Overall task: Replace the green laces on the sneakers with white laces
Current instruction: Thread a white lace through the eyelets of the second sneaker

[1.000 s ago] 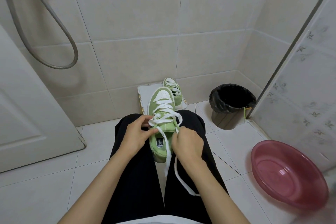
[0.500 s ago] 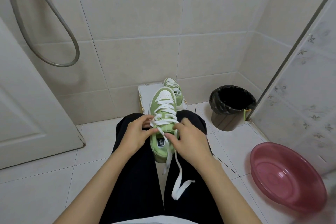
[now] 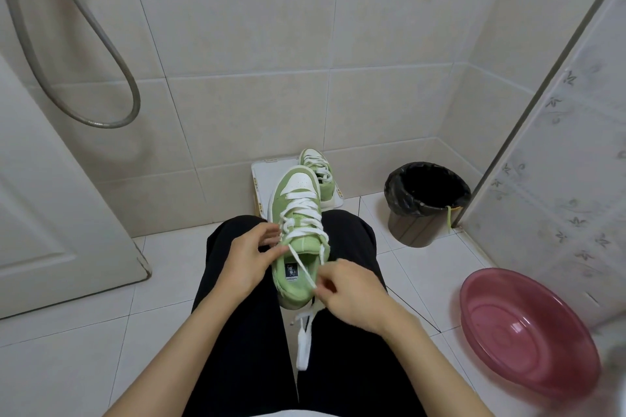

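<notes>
Hands draw a white lace [image 3: 302, 269] across a green sneaker [image 3: 298, 213] at the centre of the frame.

The sneaker lies on the person's lap, toe pointing away. The left hand [image 3: 249, 261], fingers curled, pinches the lace beside the shoe's left top eyelets. The right hand [image 3: 352, 291] pinches the same strand between thumb and forefinger over the heel opening. Loose lace ends hang below the heel. The second sneaker [image 3: 320, 176] stands behind, near the wall.
</notes>
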The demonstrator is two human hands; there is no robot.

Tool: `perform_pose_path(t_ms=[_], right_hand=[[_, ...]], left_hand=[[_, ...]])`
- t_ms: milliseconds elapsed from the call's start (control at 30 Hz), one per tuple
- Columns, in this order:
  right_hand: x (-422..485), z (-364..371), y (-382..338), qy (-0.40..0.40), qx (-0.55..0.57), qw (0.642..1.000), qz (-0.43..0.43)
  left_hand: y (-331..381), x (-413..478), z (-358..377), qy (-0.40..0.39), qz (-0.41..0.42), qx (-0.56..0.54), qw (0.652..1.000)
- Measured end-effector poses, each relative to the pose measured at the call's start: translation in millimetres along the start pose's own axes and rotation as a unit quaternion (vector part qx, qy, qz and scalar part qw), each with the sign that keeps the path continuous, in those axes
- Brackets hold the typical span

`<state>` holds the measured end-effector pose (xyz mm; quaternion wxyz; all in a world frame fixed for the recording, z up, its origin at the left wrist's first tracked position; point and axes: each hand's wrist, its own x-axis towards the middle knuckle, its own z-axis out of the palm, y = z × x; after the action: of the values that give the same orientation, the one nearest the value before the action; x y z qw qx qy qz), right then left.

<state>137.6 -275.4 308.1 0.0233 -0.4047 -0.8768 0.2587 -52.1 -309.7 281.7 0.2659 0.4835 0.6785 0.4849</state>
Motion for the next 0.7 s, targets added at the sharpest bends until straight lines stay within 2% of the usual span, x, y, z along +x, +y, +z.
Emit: perform_pose_path(t_ms=[33,133,200,300,400,533,600,700], right_hand=[[-1,-5,6,0.010,0.041,0.999,0.023],[16,-18,11,0.156,0.175,0.967,0.103],[31,-18,3,0.118,0.187,0.966,0.135],[46,-7,-8,0.042,0.164,0.974,0.148],[57,-6,-10,0.020,0.191,0.973,0.131],[82,-15,-11,0.048,0.223,0.968,0.104],[101,-27,-15,0.036,0.256,0.960,0.108],[131,-40,-16,0.009,0.217,0.967,0.135]], left_hand=[[1,-2,2,-0.001,0.004,0.031,1.000],[3,-5,7,0.011,0.019,0.151,0.988],[5,-6,12,0.021,0.020,0.215,0.976],[4,-6,19,0.026,-0.013,0.213,0.977],[-4,-2,19,0.035,-0.037,0.163,0.985],[0,24,5,0.092,-0.051,0.101,0.989],[8,55,-5,0.126,-0.058,0.085,0.987],[15,109,-20,0.131,-0.056,0.087,0.986]])
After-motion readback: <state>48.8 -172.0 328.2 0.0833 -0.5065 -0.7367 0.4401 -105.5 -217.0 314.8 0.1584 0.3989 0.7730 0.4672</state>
